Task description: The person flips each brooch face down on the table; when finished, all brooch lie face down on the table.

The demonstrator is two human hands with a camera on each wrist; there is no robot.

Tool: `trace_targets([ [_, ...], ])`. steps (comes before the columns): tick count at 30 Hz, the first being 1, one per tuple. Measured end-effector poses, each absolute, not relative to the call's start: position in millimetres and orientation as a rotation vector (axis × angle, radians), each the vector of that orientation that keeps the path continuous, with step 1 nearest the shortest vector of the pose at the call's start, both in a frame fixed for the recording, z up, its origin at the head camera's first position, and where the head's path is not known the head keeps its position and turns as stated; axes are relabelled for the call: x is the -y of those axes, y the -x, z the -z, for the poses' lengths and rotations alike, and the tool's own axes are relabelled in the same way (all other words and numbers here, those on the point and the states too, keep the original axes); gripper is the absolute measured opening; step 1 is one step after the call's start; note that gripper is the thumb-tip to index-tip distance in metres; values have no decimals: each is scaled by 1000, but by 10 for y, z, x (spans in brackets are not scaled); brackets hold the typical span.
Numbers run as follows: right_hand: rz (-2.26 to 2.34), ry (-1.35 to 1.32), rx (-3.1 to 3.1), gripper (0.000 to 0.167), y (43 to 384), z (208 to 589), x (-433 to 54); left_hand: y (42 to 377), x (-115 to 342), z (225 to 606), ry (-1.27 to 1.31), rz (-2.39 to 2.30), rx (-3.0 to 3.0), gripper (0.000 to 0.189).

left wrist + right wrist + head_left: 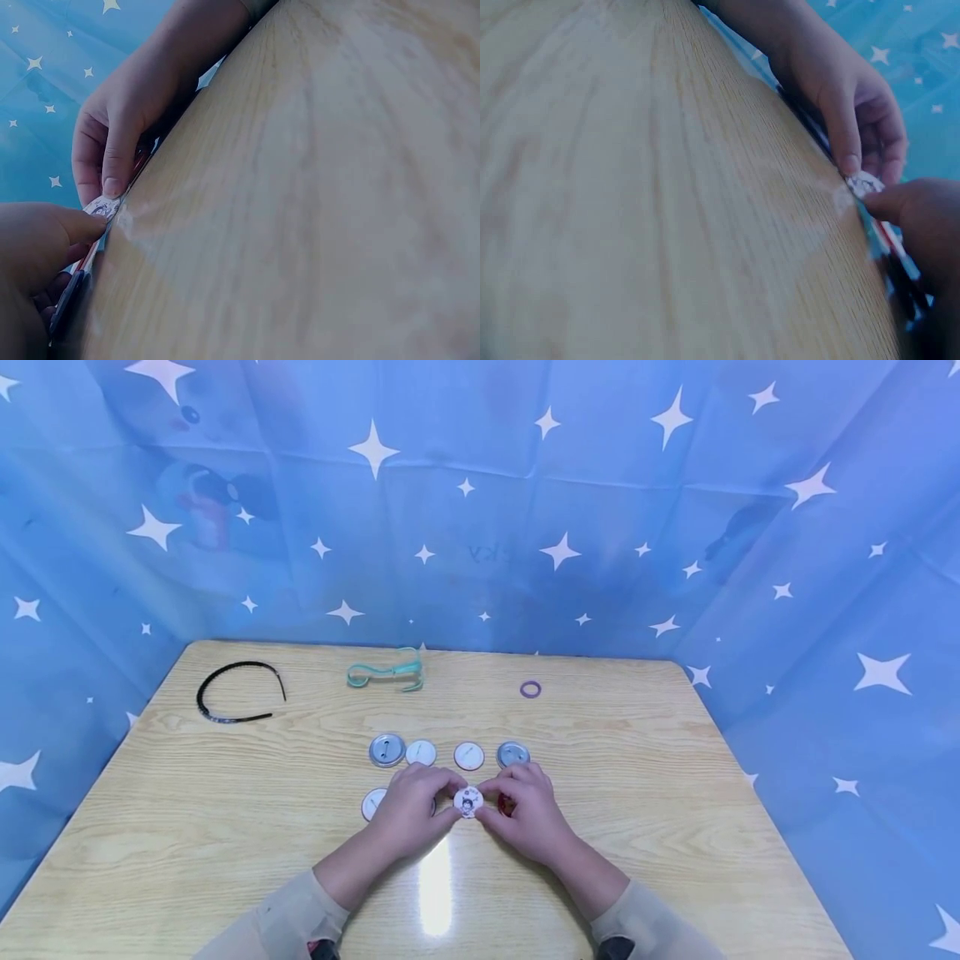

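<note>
A round button badge [468, 802] with a printed cartoon figure faces up between both hands at the middle of the table. My left hand [408, 810] pinches its left edge with thumb and fingers. On the opposite edge, the right hand [531, 812] does the same. The left wrist view shows the badge [103, 207] low over the wood, with a thumb on it from either side. A red badge [506, 805] lies partly hidden under the right hand. Left of the left hand is a white-backed badge [372, 804], partly covered by that hand.
Behind the hands lie face-down badges: a silver one [387, 749], two white ones [421, 752] [468, 756] and another silver one [513, 753]. Farther back are a black headband [206, 693], a teal strap [386, 671] and a purple ring [530, 689]. A starry blue curtain [480, 518] surrounds the wooden table [247, 810].
</note>
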State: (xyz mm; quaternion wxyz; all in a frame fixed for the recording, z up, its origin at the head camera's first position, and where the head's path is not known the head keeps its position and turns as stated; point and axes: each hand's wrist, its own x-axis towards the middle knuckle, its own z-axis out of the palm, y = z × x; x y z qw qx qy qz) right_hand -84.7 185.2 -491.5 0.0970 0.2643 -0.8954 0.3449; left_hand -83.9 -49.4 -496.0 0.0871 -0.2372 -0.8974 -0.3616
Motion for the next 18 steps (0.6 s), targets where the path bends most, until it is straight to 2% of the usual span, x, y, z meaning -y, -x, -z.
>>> trace_targets([
  [18,-1172,-789,2525,19,880,4956,-1861,850,489,4965,738,1177,2590,18],
])
